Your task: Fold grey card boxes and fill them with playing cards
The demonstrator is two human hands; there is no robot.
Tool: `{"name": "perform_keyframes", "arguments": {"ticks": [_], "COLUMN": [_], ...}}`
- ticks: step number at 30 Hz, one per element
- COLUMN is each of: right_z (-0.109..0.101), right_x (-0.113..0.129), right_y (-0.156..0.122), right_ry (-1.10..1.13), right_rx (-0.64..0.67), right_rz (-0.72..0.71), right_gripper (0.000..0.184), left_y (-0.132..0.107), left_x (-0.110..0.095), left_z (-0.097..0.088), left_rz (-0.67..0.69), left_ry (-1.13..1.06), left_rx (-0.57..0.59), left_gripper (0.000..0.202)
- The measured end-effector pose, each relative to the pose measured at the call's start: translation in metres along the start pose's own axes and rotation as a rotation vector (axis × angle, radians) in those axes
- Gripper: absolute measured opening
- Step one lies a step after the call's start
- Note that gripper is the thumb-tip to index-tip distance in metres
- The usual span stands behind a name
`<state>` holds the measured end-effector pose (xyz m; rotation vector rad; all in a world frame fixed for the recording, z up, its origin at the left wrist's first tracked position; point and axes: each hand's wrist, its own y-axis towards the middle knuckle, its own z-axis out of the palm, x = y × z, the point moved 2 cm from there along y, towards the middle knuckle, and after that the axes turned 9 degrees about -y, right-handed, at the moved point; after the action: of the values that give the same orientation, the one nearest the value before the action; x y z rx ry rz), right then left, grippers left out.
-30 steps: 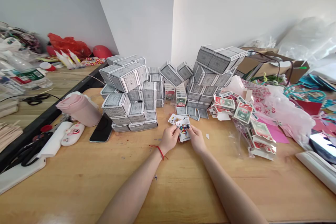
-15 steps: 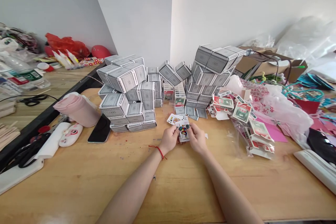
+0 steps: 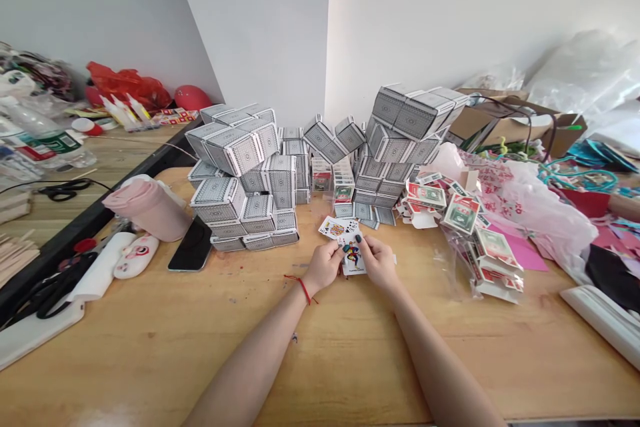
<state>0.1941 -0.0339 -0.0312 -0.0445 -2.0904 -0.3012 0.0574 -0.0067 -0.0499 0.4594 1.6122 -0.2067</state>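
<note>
In the middle of the head view, my left hand [image 3: 321, 268] and my right hand [image 3: 381, 263] meet over the table. The thumbs and fingers of both are pinched at the upper part of a joker playing card [image 3: 354, 263], its picture side up. Whether more cards lie under it I cannot tell. Just beyond my fingers, several loose playing cards [image 3: 333, 227] lie face up and fanned. Behind these stand a left stack of grey-patterned card blocks [image 3: 220, 202] and a right stack [image 3: 385, 167], with tilted blocks [image 3: 325, 140] between them.
Opened card boxes [image 3: 461, 213] and clear wrap lie to the right, near a white plastic bag [image 3: 540, 207]. On the left are a phone [image 3: 190, 243], a pink cup-shaped bundle [image 3: 150, 207] and a white mouse [image 3: 136, 257]. Another person's hand [image 3: 625, 207] shows at the right edge.
The joker card sits slightly lower and further right between my hands, with more of its lower edge showing. Another person's hand has come into view at the right edge.
</note>
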Motion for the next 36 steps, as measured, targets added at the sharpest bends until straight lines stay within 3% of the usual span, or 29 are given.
{"name": "perform_keyframes", "arguments": {"ticks": [7, 12, 15, 19, 21, 26, 30, 36], "right_z": [0.001, 0.002, 0.007, 0.017, 0.020, 0.020, 0.023, 0.027], "right_x": [0.002, 0.000, 0.001, 0.005, 0.007, 0.008, 0.004, -0.004], "right_y": [0.000, 0.001, 0.001, -0.002, -0.005, -0.009, -0.009, -0.006], "right_ry": [-0.165, -0.081, 0.171, 0.583, 0.745, 0.939, 0.915, 0.817], "right_rx": [-0.051, -0.079, 0.053, 0.392, 0.501, 0.614, 0.674, 0.632], "right_rz": [-0.027, 0.004, 0.057, 0.174, 0.230, 0.245, 0.240, 0.215], "right_gripper": [0.043, 0.045, 0.042, 0.034, 0.032, 0.028, 0.029, 0.031], "left_y": [-0.001, -0.001, 0.001, 0.004, 0.004, 0.004, 0.004, 0.004], "left_x": [-0.003, -0.006, -0.004, -0.002, -0.002, -0.004, -0.006, -0.011], "left_z": [-0.001, -0.002, -0.005, -0.009, -0.010, -0.011, -0.014, -0.017], "left_rz": [0.011, 0.028, 0.010, -0.038, -0.045, -0.044, -0.053, -0.087], "left_ry": [0.033, 0.022, -0.048, -0.184, -0.208, -0.144, -0.078, -0.030], "left_rx": [-0.018, -0.064, -0.145, -0.225, -0.225, -0.236, -0.262, -0.275], "left_gripper": [0.028, 0.029, 0.029, 0.034, 0.036, 0.043, 0.044, 0.045]}}
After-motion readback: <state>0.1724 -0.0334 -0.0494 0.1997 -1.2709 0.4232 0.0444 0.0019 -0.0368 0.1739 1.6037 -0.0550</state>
